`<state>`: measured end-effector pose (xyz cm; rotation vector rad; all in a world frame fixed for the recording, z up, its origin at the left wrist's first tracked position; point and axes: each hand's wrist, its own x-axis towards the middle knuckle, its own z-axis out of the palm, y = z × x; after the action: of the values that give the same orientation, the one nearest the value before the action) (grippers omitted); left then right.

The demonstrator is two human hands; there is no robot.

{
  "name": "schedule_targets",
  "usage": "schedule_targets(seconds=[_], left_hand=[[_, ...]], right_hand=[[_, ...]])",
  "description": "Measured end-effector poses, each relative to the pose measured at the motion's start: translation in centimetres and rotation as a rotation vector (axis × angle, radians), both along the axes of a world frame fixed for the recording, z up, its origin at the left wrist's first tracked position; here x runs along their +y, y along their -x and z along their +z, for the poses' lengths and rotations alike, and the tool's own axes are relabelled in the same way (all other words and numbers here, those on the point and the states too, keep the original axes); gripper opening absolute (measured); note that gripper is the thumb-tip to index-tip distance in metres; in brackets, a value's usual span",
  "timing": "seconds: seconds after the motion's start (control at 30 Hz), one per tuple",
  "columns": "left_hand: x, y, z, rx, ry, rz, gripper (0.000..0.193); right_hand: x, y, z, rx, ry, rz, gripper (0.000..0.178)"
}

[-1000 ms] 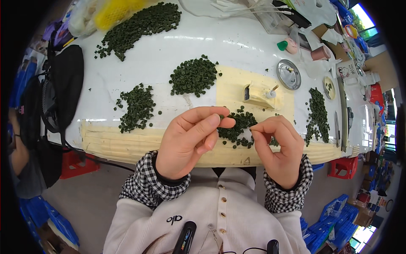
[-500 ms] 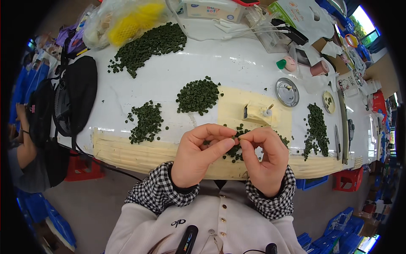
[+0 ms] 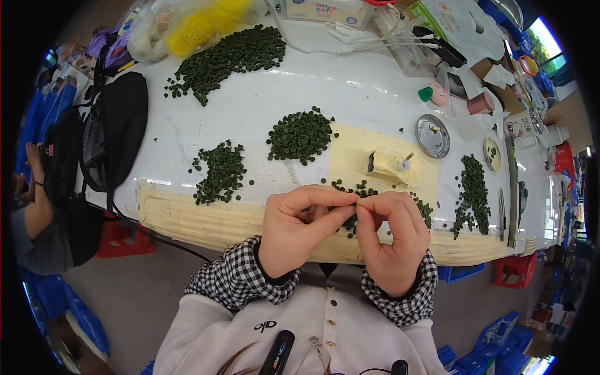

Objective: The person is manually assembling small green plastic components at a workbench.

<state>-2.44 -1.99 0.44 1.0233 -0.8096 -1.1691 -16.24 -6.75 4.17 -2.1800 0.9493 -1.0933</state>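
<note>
Above the table's front edge, my left hand (image 3: 299,228) and my right hand (image 3: 395,234) meet fingertip to fingertip, each in a pinch. A tiny dark green piece, mostly hidden, shows where the fingertips touch. Partly covered by my fingers, a loose pile of small dark green round pieces (image 3: 357,187) lies beneath. Just beyond stands a block wrapped in yellowish tape (image 3: 389,164) with a small upright pin, set on a taped yellow patch (image 3: 345,152).
More dark green pieces lie in heaps: one mid-table (image 3: 300,135), one to the left (image 3: 220,173), one far back (image 3: 234,57) and one right (image 3: 473,194). A round metal lid (image 3: 432,136), tweezers (image 3: 502,214) and a black bag (image 3: 115,134) are around. Another person's arm (image 3: 39,194) shows far left.
The view has shifted slightly, so the table's things sit a little further right. My hands stay pinched together, with the fingertips drawn closer round the piece.
</note>
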Motion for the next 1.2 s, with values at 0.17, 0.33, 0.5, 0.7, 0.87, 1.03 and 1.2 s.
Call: schedule_targets(seconds=[0.17,0.33,0.5,0.7,0.87,1.03,1.2], left_hand=[[0.2,-0.4,0.3,-0.069,0.029,-0.052,0.02],[0.3,-0.4,1.1,-0.091,-0.063,-0.074,0.018],[0.2,-0.5,0.6,-0.055,-0.105,-0.071,0.016],[0.2,-0.4,0.4,-0.071,-0.101,-0.054,0.015],[0.2,-0.2,0.3,-0.054,-0.084,-0.046,0.015],[0.0,0.1,0.4,-0.005,-0.035,0.04,0.014],[0.0,0.0,0.2,0.012,-0.059,-0.01,0.014]], right_hand=[[0.2,0.2,-0.1,-0.022,-0.025,-0.015,0.013],[0.1,0.2,-0.2,-0.025,-0.063,-0.017,0.012],[0.0,0.3,-0.5,-0.065,-0.111,-0.013,0.012],[0.0,0.5,-0.5,-0.102,-0.183,0.004,0.01],[0.2,0.6,-1.1,-0.183,-0.246,0.007,0.009],[0.8,0.5,-1.1,-0.174,-0.231,0.008,0.014],[0.7,0.9,-0.6,-0.048,-0.033,0.064,0.016]])
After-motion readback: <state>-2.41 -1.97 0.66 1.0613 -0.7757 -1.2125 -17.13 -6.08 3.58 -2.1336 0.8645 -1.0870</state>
